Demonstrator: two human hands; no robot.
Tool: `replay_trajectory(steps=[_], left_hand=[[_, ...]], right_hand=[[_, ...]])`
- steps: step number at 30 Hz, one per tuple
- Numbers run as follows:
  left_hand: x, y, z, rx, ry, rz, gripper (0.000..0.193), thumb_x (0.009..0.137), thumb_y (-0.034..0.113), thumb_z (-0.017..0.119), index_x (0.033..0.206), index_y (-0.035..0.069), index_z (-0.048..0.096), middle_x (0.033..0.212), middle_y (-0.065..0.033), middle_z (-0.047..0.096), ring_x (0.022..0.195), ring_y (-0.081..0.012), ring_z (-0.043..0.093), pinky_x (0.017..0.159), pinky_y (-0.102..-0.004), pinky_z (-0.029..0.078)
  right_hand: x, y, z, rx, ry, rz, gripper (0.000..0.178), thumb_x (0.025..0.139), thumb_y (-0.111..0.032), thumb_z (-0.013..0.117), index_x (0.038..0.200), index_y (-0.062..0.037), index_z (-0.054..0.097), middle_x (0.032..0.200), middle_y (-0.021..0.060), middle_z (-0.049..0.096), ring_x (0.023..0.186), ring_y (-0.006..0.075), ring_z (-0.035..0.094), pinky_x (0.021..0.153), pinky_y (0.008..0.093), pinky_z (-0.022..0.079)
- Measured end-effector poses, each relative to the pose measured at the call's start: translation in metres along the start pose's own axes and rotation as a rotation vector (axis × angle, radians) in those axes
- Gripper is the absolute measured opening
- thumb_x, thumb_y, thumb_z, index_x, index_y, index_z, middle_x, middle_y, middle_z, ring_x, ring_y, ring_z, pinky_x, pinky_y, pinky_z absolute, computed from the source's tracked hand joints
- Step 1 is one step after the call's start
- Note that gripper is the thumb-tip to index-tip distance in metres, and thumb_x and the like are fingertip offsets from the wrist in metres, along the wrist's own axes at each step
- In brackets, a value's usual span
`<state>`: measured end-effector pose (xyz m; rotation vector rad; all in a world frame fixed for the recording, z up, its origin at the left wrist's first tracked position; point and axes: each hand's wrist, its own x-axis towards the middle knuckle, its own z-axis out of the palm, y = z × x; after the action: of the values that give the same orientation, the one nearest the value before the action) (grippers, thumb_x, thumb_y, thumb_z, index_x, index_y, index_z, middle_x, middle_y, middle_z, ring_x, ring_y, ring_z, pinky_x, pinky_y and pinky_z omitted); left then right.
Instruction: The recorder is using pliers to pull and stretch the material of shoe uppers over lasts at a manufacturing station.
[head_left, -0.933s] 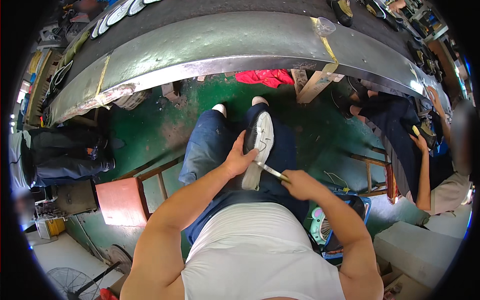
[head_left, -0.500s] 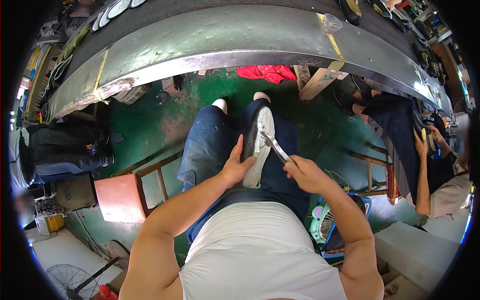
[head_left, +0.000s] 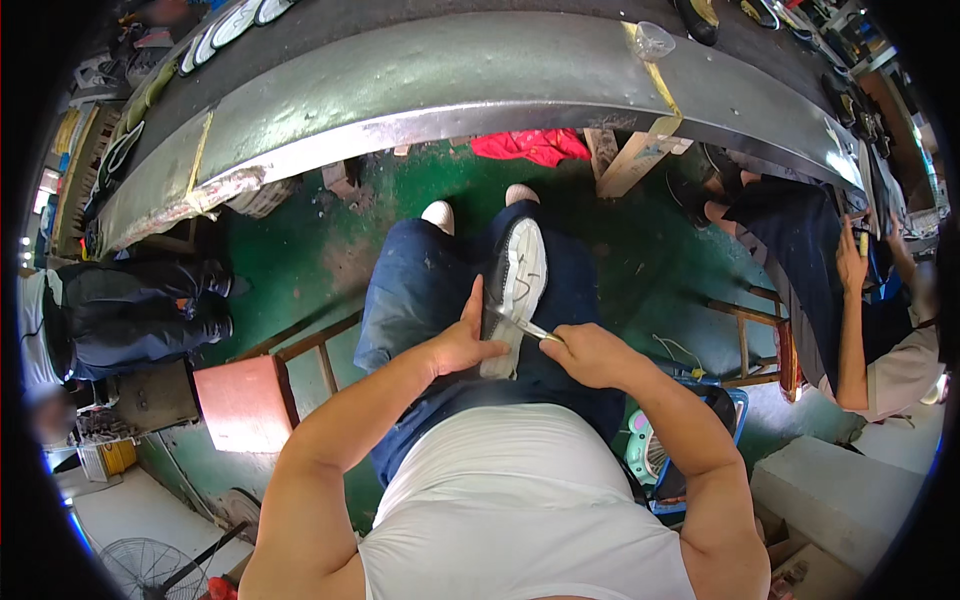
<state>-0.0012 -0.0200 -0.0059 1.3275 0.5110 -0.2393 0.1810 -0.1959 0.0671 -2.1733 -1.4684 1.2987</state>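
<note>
A black shoe upper (head_left: 490,318) with a pale, sole-side-up bottom (head_left: 524,262) rests over my right thigh, its toe pointing away from me. Dark curved marks show on the pale bottom. My left hand (head_left: 462,343) grips the shoe at the left of its heel half, thumb over the bottom and a finger along the black side. In my closed right hand (head_left: 592,354) is a slim metal hand tool (head_left: 528,327). Its blurred tip crosses the shoe toward the left edge, close to my left fingers; whether it touches is hard to tell.
A long metal-edged bench (head_left: 420,85) runs across the front, with a clear plastic cup (head_left: 654,41) on it. A red padded stool (head_left: 240,403) stands at left, a green fan (head_left: 645,450) beside my right hip. Co-workers (head_left: 130,310) sit on both sides. Red cloth (head_left: 530,147) lies under the bench.
The tool has swung from the middle of the shoe bottom toward its left edge, nearer the heel. My right hand has moved slightly left and down. My left hand has slid a little toward me.
</note>
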Motion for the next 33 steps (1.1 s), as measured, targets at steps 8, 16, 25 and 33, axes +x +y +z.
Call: replay_trajectory(steps=[8, 16, 25, 33], left_hand=[[0.008, 0.005, 0.005, -0.018, 0.008, -0.005, 0.120, 0.087, 0.005, 0.072, 0.155, 0.011, -0.027, 0.165, -0.0215, 0.012, 0.149, -0.0265, 0.024, 0.120, -0.0334, 0.022], [-0.006, 0.010, -0.009, -0.293, 0.178, 0.093, 0.092, 0.094, 0.009, 0.065, 0.161, 0.007, 0.003, 0.160, -0.0167, 0.031, 0.142, -0.0217, 0.036, 0.116, -0.0325, 0.030], [-0.040, 0.146, -0.025, -0.952, -0.030, 0.399, 0.067, 0.100, 0.043, 0.056, 0.150, 0.004, 0.037, 0.142, -0.0196, 0.054, 0.123, -0.0333, 0.060, 0.104, -0.0509, 0.050], [-0.016, 0.162, -0.023, -0.972, 0.001, 0.494, 0.072, 0.100, 0.064, 0.039, 0.148, 0.010, 0.043, 0.138, -0.0184, 0.056, 0.122, -0.0400, 0.058, 0.100, -0.0584, 0.048]], right_hand=[[0.057, 0.017, -0.039, 0.427, 0.058, 0.149, 0.050, 0.106, -0.039, 0.040, 0.094, 0.0035, 0.063, 0.081, 0.0172, 0.068, 0.072, 0.0281, 0.069, 0.067, 0.0393, 0.053], [0.019, 0.062, 0.024, 1.048, 0.194, 0.203, 0.052, 0.107, -0.046, 0.038, 0.099, -0.0003, 0.062, 0.082, 0.0070, 0.066, 0.068, 0.0145, 0.065, 0.059, 0.0299, 0.050], [-0.030, 0.026, 0.016, 0.002, 0.300, 0.036, 0.043, 0.101, -0.042, 0.052, 0.096, -0.0027, 0.068, 0.087, 0.0132, 0.070, 0.078, 0.0310, 0.070, 0.074, 0.0430, 0.055], [-0.044, -0.009, 0.003, -0.204, 0.628, -0.386, 0.040, 0.084, -0.034, 0.076, 0.110, -0.0045, 0.070, 0.121, 0.0137, 0.062, 0.108, 0.0325, 0.063, 0.087, 0.0423, 0.055]])
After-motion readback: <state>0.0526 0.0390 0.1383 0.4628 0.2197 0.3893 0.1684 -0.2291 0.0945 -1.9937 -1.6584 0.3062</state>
